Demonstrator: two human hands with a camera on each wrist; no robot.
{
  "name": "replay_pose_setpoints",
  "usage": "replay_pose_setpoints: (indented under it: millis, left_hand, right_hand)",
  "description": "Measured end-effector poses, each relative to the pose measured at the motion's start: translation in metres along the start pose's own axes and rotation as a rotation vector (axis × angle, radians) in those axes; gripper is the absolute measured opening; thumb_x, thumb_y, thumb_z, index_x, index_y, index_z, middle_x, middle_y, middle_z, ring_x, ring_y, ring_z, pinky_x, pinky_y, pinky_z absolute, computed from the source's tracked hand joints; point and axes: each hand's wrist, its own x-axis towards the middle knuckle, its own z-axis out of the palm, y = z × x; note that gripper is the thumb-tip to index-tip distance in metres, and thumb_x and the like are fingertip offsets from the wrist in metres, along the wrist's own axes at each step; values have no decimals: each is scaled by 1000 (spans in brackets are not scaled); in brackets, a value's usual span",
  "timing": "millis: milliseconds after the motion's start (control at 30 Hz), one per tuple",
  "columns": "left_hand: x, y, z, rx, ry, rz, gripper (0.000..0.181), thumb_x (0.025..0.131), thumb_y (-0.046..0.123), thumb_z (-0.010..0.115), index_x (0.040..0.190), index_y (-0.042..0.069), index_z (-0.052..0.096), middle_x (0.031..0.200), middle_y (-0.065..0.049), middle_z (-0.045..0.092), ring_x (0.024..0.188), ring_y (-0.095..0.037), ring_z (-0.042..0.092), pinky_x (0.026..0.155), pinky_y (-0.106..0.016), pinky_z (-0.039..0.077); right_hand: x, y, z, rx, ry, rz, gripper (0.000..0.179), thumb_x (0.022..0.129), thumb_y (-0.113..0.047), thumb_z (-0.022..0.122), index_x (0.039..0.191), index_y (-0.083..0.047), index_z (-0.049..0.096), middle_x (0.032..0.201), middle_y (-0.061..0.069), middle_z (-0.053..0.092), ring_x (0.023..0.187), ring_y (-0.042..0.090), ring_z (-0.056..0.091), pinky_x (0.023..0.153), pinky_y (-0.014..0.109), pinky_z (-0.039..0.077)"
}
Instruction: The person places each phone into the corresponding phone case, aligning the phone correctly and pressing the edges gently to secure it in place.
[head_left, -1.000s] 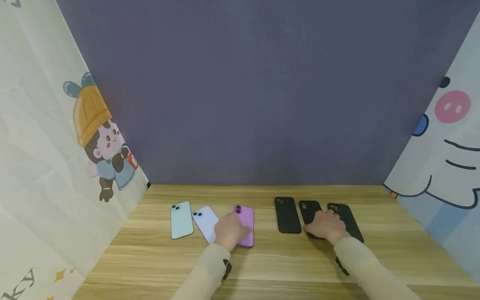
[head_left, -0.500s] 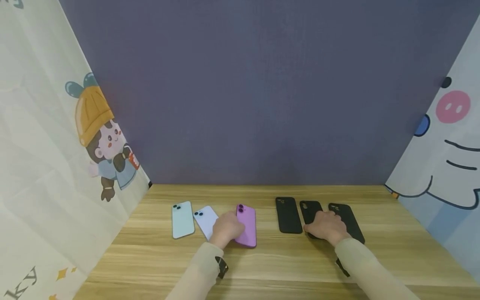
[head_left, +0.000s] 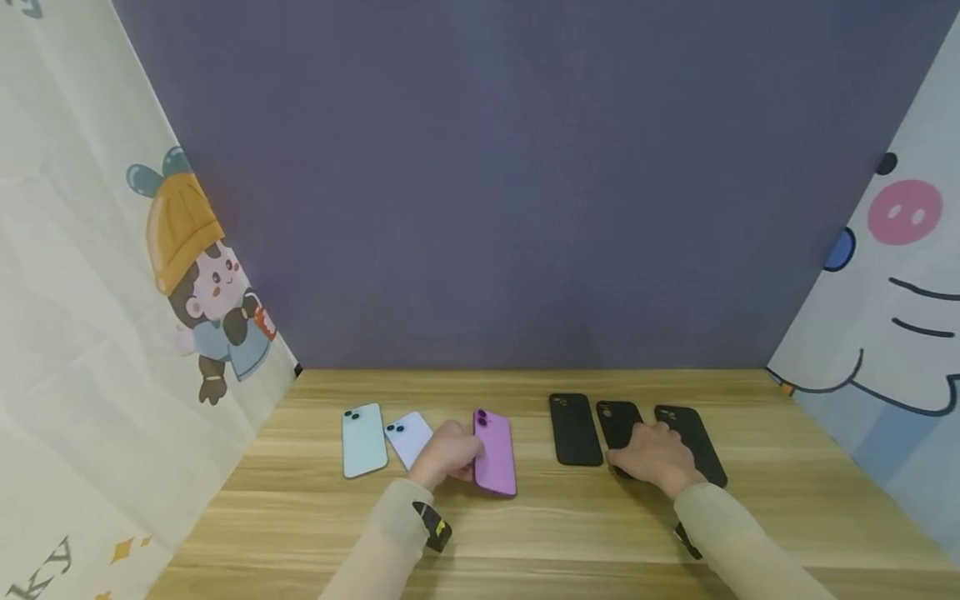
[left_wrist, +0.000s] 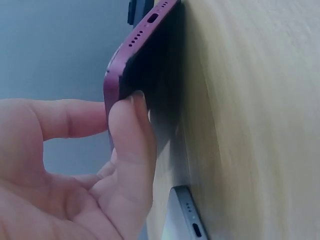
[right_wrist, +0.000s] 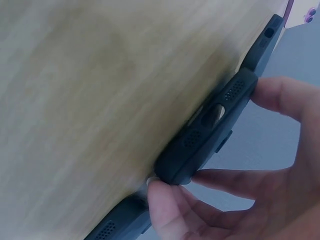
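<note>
My left hand (head_left: 450, 452) pinches a purple phone (head_left: 497, 454) at its left long edge. That edge is tilted up off the table. In the left wrist view, the purple phone (left_wrist: 137, 42) shows its dark face turned toward the table. My right hand (head_left: 658, 454) grips the middle black phone case (head_left: 618, 423) by its two long sides, partly covering it. The right wrist view shows the lower end of this case (right_wrist: 220, 117), with a port cutout. Just left of my left hand lies a pale lilac phone (head_left: 409, 437), partly hidden by it.
A pale mint phone (head_left: 363, 442) lies farthest left on the wooden table (head_left: 525, 542). Black phone cases flank the middle one, one case (head_left: 576, 429) to its left and another case (head_left: 696, 442) to its right. A dark panel (head_left: 525, 183) rises behind the table.
My left hand has shifted left from over the purple phone to its left edge. The left edge has tilted up, and the phone has moved slightly right. My right hand stays on the middle case.
</note>
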Motion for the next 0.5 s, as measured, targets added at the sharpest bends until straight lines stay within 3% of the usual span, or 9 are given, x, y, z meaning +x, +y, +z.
replay_pose_setpoints:
  millis: [167, 500]
  left_hand:
    - [1, -3, -3, -127, -56, -28, 18, 82, 2, 66, 95, -8, 59, 85, -17, 63, 69, -25, 64, 63, -34, 60]
    - [3, -5, -4, -208, -97, -28, 28, 82, -2, 66, 105, -13, 54, 90, -22, 65, 76, -28, 70, 71, -39, 61]
  right_hand:
    - [-2, 0, -1, 7, 3, 5, 83, 88, -50, 67, 136, 16, 50, 129, 46, 43, 115, 64, 45, 83, 71, 45]
    - [-7, 4, -4, 32, 33, 14, 86, 87, -51, 67, 139, 15, 48, 134, 46, 41, 120, 65, 42, 84, 72, 45]
